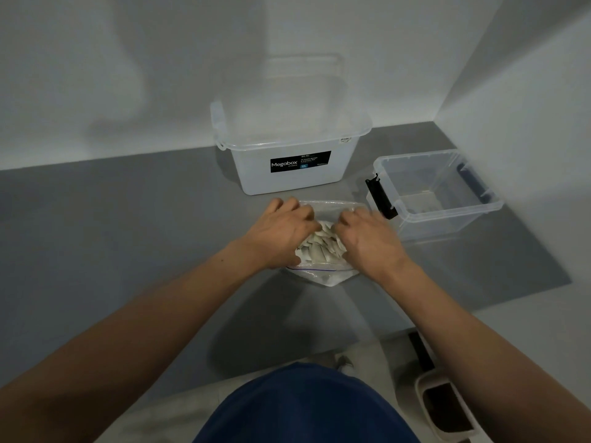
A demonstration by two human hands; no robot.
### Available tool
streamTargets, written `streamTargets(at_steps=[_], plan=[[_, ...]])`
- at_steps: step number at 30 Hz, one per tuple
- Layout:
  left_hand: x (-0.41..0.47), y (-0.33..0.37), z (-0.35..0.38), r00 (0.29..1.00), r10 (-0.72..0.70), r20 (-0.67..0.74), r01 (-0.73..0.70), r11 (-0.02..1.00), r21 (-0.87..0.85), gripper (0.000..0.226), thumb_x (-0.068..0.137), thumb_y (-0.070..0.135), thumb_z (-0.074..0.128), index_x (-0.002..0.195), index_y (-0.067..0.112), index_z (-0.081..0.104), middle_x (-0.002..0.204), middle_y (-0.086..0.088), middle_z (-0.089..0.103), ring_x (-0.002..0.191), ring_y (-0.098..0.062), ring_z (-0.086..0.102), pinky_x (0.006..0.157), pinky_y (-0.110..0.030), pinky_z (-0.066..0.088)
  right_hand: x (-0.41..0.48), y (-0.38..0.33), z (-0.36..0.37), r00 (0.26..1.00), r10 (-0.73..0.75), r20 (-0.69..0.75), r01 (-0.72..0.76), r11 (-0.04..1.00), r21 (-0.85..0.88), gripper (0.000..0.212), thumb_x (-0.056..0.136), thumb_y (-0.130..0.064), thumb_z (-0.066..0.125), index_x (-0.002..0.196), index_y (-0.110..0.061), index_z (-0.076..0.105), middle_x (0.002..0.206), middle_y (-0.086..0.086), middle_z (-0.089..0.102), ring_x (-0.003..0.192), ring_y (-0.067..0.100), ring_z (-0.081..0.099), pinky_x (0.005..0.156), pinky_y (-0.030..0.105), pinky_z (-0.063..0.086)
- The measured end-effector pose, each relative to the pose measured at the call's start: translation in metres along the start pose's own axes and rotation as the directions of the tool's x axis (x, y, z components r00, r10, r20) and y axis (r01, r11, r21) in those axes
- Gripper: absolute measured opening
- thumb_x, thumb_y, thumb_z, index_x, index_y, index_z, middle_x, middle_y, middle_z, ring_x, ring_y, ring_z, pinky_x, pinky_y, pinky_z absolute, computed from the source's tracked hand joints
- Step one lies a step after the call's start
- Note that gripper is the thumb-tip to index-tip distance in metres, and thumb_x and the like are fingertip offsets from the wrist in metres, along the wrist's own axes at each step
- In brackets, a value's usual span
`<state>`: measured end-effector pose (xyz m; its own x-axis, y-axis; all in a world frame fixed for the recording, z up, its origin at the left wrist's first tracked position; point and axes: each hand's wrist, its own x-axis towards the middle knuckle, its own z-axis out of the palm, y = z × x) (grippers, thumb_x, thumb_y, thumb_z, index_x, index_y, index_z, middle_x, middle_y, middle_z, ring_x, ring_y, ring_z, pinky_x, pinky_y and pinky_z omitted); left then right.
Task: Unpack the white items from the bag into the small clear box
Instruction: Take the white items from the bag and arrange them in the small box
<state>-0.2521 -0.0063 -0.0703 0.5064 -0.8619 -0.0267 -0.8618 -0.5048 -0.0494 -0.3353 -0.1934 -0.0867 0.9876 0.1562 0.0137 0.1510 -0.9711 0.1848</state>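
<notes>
Two hands, left hand [281, 233] and right hand [367, 238], fingers curled gripping bag [323, 274] (zip-top), white items [321, 246] between them

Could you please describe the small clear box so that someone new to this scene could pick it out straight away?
On the grey surface, look right of the larger Megabox tub, near the right wall. The small clear box sits there, lidless and seemingly empty; unlike the frosted tub, it is see-through with dark latches.

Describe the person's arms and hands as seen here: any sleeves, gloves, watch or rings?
Both forearms are bare up to the frame edge, with no sleeves visible. The left hand and right hand wear no gloves. No watch, bracelet or ring shows.
</notes>
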Motion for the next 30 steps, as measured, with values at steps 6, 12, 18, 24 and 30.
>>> streamTargets(at_steps=[6,12,18,24,30], plan=[[-0.008,0.0,0.005,0.992,0.006,0.125,-0.014,0.998,0.066,0.02,0.079,0.037,0.067,0.097,0.03,0.073,0.096,0.012,0.063,0.108,-0.013,0.047,0.102,-0.05,0.019,-0.014,0.004,0.002,0.967,0.135,0.215,-0.142,0.99,0.018,0.015,0.089,-0.014,0.066,0.105,-0.011,0.065,0.107,0.005,0.067,0.093,0.03,0.068,0.069,0.036,0.054],[-0.012,-0.01,0.009,0.988,0.109,0.112,-0.122,0.986,0.112,0.043,0.082,0.063,0.055,0.071,0.025,0.074,0.097,0.01,0.053,0.108,-0.014,0.045,0.111,-0.055,0.019,-0.016,0.005,-0.002,0.945,0.212,0.251,-0.231,0.972,0.051,0.067,0.091,-0.044,0.07,0.144,-0.016,0.041,0.115,0.01,0.068,0.102,0.032,0.066,0.072,0.034,0.045],[-0.011,-0.014,0.027,0.993,-0.017,0.12,0.012,0.999,0.044,0.055,0.1,0.051,0.036,0.097,0.009,0.072,0.105,0.002,0.067,0.123,-0.016,0.046,0.116,-0.047,0.02,-0.027,-0.002,0.011,0.981,0.179,-0.069,-0.181,0.983,-0.022,0.017,0.089,-0.026,0.073,0.091,-0.01,0.067,0.059,0.013,0.061,0.052,0.031,0.057,0.058,0.032,0.045],[-0.016,-0.011,0.036,1.0,-0.017,0.004,0.016,0.999,0.039,0.049,0.068,0.041,0.078,0.11,0.019,0.063,0.109,0.001,0.062,0.114,-0.022,0.052,0.102,-0.038,0.037,-0.028,-0.013,0.009,0.971,0.235,0.037,-0.236,0.97,0.059,0.055,0.077,-0.036,0.083,0.123,-0.013,0.064,0.092,0.01,0.074,0.086,0.031,0.07,0.082,0.037,0.049],[-0.013,-0.013,0.025,0.996,-0.07,-0.059,0.065,0.994,-0.085,0.072,0.072,0.055,0.072,0.137,0.033,0.048,0.126,0.01,0.057,0.12,-0.016,0.049,0.101,-0.037,0.036,-0.014,-0.002,-0.005,0.977,0.206,0.062,-0.213,0.966,0.146,0.084,0.075,-0.033,0.086,0.144,-0.013,0.043,0.13,0.008,0.063,0.121,0.029,0.059,0.102,0.037,0.041]])
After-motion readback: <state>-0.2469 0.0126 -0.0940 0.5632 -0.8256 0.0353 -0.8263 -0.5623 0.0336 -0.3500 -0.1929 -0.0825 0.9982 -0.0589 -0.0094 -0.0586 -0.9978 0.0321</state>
